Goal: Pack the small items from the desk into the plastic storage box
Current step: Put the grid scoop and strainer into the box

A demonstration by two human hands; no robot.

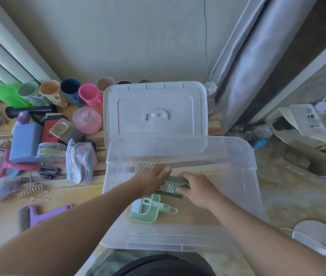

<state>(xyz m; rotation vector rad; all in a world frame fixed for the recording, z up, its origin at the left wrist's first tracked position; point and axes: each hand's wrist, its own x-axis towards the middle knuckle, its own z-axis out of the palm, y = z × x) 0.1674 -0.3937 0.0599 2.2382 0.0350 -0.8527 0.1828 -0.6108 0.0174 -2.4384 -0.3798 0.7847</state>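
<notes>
A clear plastic storage box (249,162) stands open on the desk in front of me. Both my hands reach inside it. My left hand (154,181) and my right hand (199,189) hold the two ends of a green grid-topped tray (173,187) near the box floor. Just below it in the box lies a small pale green dustpan with its brush (148,209). A white wavy comb (144,166) rests at the box's far wall. The white lid (155,110) lies behind the box.
Left of the box the desk holds a pile of small items: coloured cups (70,92), a pink round container (87,120), a blue box (25,143), a stack of pastel cloths (80,163), a black hair clip (48,172), a purple lint roller (38,215). A curtain (257,62) hangs right.
</notes>
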